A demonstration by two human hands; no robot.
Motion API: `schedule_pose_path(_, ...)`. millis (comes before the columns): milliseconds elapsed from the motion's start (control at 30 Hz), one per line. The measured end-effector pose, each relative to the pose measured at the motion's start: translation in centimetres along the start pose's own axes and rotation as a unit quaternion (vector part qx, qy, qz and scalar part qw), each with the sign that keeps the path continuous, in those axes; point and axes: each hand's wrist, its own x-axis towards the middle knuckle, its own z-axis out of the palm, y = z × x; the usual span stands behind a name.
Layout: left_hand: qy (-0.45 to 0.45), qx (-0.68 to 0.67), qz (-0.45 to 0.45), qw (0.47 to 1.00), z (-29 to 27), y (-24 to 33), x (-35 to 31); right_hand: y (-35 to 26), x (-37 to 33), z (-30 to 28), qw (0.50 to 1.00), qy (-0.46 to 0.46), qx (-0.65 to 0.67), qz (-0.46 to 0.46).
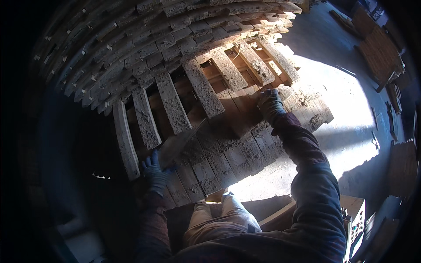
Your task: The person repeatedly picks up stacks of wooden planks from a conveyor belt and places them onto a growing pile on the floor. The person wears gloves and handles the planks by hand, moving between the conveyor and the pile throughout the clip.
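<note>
A wide wooden board (239,115) lies slantwise between my hands, over a layer of side-by-side planks (234,160). My right hand (271,104), in a grey-blue knitted glove, is closed at the board's far right end. At the near left end is my left hand (155,174), also gloved, its fingers spread and thumb out to the side. Its fingertips are close to the end of a spaced slat (147,120). Whether the left palm touches the board cannot be made out in the shadow. Several rough, dirt-crusted slats (201,87) run away from me beyond the board.
A tall stack of rough wooden planks (166,39) rises at the back left. Sunlight falls across the concrete floor (346,101) to the right. Brown panels (379,52) and wood scraps lie along the far right. A pale box with holes (357,219) stands near my right arm.
</note>
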Motion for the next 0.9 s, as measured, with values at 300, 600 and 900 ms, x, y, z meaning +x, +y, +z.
schedule_pose_path(300,-0.006,-0.055,0.047,0.997,-0.5,0.3,-0.5,-1.9,-20.5,-2.2,0.981,-0.153,0.101,0.062)
schedule_pose_path(600,-0.016,-0.116,0.074,0.990,0.2,-0.3,-5.7,-12.0,-38.1,-11.7,0.880,-0.251,0.236,0.328)
schedule_pose_path(900,-0.016,-0.180,0.122,0.976,0.2,-8.3,-10.1,-14.6,-37.7,-21.4,0.923,-0.015,0.264,0.280)
